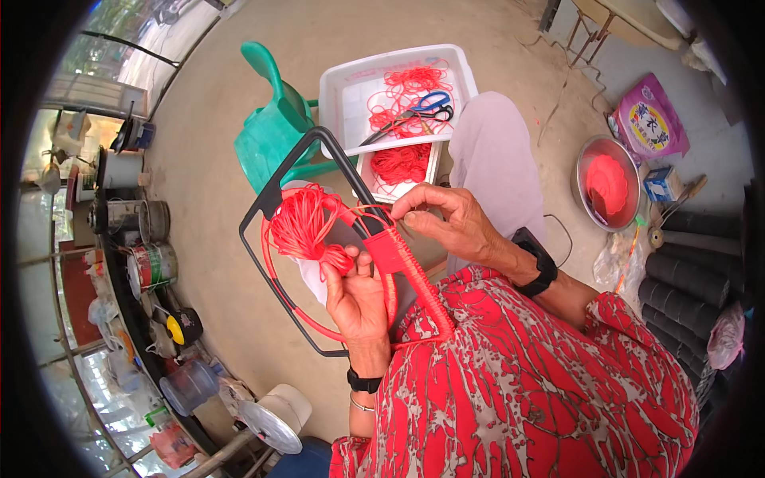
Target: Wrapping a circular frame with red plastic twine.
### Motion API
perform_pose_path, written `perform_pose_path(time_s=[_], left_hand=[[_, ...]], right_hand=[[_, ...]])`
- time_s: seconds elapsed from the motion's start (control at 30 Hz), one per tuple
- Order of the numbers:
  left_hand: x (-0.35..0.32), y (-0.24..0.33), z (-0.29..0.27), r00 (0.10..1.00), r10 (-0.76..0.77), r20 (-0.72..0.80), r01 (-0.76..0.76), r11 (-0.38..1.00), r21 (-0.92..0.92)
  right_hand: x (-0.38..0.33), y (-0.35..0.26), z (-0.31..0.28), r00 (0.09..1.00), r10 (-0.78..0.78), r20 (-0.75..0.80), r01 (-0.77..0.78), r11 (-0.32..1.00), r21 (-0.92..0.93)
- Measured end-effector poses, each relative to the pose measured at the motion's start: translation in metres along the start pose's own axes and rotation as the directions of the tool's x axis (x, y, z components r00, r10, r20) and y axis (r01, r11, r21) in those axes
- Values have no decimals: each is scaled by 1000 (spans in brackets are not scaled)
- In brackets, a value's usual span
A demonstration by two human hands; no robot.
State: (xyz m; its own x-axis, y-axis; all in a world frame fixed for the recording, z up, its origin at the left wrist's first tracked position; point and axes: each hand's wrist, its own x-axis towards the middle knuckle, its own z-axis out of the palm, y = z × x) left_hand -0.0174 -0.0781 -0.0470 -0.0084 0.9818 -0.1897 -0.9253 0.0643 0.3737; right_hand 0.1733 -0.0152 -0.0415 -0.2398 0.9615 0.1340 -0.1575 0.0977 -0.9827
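Left hand: the left hand (358, 307), palm turned up, grasps the gathered neck of a red cord bundle (301, 227) between thumb and fingers.
Right hand: the right hand (462, 231) has thumb and forefinger pinched at a red strand (373, 209), beside the bar; other fingers curled.
Frame: black frame (348, 169), tilted, reaching from the lap toward the trays. I see tight red wrapping (420, 285) along the near bar, with a broader red band (386, 252) at its upper end.
Bundle: loose loops fan out inside the frame's outline, left of the wrapped bar.
Wrists: dark band on each; a thin bracelet below the left one.
Trays: white tray (339, 119) beyond the frame, holding tangled red cord and blue- and black-handled scissors (421, 107). Just nearer, partly under it, a smaller white container (363, 171) with more red cord.
Left of trays: green plastic chair (275, 135).
Right side: I make out a metal bowl (584, 187) with a coral-pink piece inside, a purple bag (649, 119) behind it, dark rolls (685, 296) nearer.
Far left: pots and cans along a shelf; large clear bottle (190, 389) near its close end.
Clothing: red patterned garment, pale trousers.
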Motion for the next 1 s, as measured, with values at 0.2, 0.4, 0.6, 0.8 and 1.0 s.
perform_pose_path(time_s=[0.2, 0.4, 0.6, 0.8, 1.0], left_hand=[[-2, 0, -1, 984, 59, -169, -52, 997, 48], [1, -1, 2, 995, 45, -90, -42, 999, 32], [2, 0, 0, 968, -50, -247, 71, 994, 79], [14, 1, 3, 892, -289, -349, 365, 915, 173], [14, 1, -7, 876, -361, -321, 439, 873, 214]], right_hand=[[2, -2, -2, 975, -169, -146, 161, 985, -65], [13, -5, 1, 990, -139, 16, 140, 982, -125], [21, 6, -3, 895, 216, 389, -118, 958, -261], [23, 43, 10, 931, 106, 349, -26, 973, -227], [23, 56, 9, 917, 68, 392, -23, 993, -117]])
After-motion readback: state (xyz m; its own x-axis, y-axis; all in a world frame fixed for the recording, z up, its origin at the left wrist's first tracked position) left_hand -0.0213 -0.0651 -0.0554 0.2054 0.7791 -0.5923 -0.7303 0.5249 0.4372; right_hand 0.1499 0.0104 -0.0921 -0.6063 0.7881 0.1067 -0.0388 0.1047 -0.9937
